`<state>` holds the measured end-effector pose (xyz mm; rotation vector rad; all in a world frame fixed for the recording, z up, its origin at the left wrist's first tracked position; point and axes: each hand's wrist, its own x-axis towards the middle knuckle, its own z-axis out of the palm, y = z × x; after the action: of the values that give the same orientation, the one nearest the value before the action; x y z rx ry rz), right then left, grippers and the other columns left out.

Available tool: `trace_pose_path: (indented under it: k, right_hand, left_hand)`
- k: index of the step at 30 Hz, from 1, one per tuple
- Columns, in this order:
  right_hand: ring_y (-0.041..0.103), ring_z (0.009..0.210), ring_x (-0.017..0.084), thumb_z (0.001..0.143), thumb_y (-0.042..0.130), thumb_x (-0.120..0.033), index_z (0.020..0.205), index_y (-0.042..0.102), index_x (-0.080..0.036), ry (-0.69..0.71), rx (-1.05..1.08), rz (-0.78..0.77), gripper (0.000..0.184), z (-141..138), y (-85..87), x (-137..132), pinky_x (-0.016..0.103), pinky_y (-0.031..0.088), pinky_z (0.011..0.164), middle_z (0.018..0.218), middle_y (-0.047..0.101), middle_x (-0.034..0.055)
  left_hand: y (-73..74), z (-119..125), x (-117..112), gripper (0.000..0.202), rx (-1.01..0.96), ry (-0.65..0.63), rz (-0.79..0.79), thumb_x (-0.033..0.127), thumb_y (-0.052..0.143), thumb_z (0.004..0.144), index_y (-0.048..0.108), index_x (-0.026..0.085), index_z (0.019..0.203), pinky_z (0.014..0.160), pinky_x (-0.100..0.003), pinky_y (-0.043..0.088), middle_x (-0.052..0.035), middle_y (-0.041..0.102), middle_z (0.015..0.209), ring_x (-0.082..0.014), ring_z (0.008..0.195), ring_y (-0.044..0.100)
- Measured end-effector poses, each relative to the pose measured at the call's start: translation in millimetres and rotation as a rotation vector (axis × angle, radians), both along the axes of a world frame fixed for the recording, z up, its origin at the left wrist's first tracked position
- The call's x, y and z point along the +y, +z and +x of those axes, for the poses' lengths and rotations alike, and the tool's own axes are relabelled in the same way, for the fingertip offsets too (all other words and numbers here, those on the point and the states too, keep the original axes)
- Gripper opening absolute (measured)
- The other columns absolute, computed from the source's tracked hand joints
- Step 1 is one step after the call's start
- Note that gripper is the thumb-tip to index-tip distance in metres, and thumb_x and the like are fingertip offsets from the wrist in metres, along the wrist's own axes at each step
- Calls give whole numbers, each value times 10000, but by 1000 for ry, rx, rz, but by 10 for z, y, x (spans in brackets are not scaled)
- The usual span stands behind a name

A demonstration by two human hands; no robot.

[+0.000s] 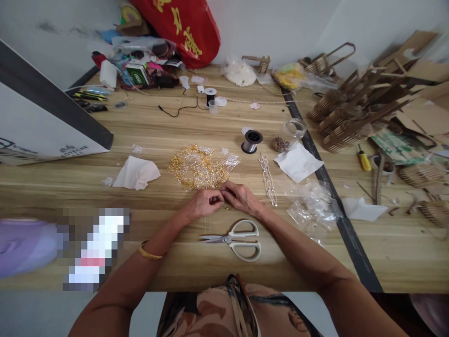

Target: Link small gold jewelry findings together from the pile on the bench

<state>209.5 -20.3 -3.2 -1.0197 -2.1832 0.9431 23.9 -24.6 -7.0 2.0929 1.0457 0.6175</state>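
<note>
My left hand (pixel 203 203) and my right hand (pixel 239 196) meet at the near edge of a heap of gold and silver beaded wire pieces (pixel 196 169). The fingertips of both are pinched together. Whatever lies between them is too small to make out. A few tiny gold bits (pixel 227 207) show on the wood just below my fingers. Closer to me lies a pair of scissors (pixel 227 239) with pale handles, its blades pointing left. Beyond my right hand are a strand of clear beads (pixel 268 180) and a wire spool (pixel 251 140).
White paper (pixel 298 162), a clear jar (pixel 295 128) and clear plastic bags (pixel 314 206) occupy the right side. Small woven baskets (pixel 333 133) crowd the far right. A folded cloth (pixel 136 173) and a large white box (pixel 45 119) are at left.
</note>
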Motion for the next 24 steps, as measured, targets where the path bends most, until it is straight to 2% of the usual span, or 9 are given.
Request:
trace_pose_path:
  k: [6,16,24]
  right_hand:
    - [488,576,112,903,435,-229,887,535,-173,-39,-79,-2,116,18,-7,3,212,362,587,712,589,13]
    - [470,565,109,903,431,-266,893,535,-174,-60,-42,-9,140,21,-63,19,209,349,577,678,562,-5]
    - [419,520,93,892,451,-304,887,534,-168,-121,64,-94,160,2,-52,1,207,315,531,602,517,-35]
  left_hand:
    - [-13,-4,-6,56,-17,4,-15,132,606,734,643,154,698,539,-185,392,27,590,584,-74,513,488]
    - [-93,-8,13,26,-35,-64,-31,130,641,724,662,144,731,547,-187,384,29,571,596,-72,529,488]
    - [-106,1,10,53,-1,-49,-45,101,627,717,660,142,713,556,-188,386,34,558,578,-73,532,490]
